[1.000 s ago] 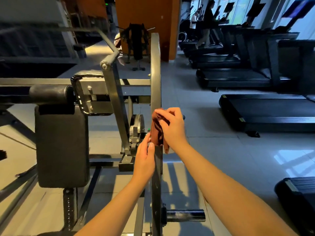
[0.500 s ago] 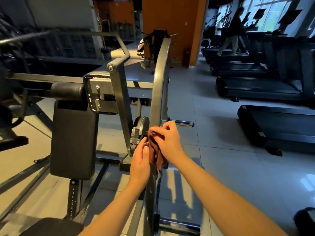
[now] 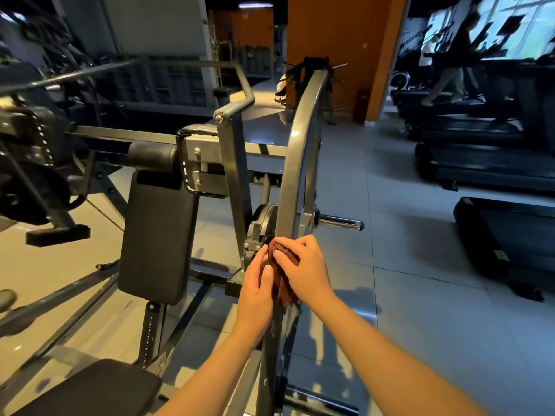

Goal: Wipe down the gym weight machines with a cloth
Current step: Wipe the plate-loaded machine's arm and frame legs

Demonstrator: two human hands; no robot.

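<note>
1. Rust-brown cloth (image 3: 281,279) sits bunched against the machine's curved grey bar (image 3: 295,163), near centre.
2. The right hand (image 3: 304,273) grips the cloth, fingers (image 3: 292,246) curled over it; the left hand (image 3: 255,285) presses its left side, fingers straight.
3. A black back pad (image 3: 156,235) stands left; treadmills (image 3: 480,166) lie far right.

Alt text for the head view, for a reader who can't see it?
The right hand holds a reddish-brown cloth against a weight machine's curved grey bar, the left hand touching the bar beside it. A black back pad stands to the left; treadmills line the right, a person walking on one.
</note>
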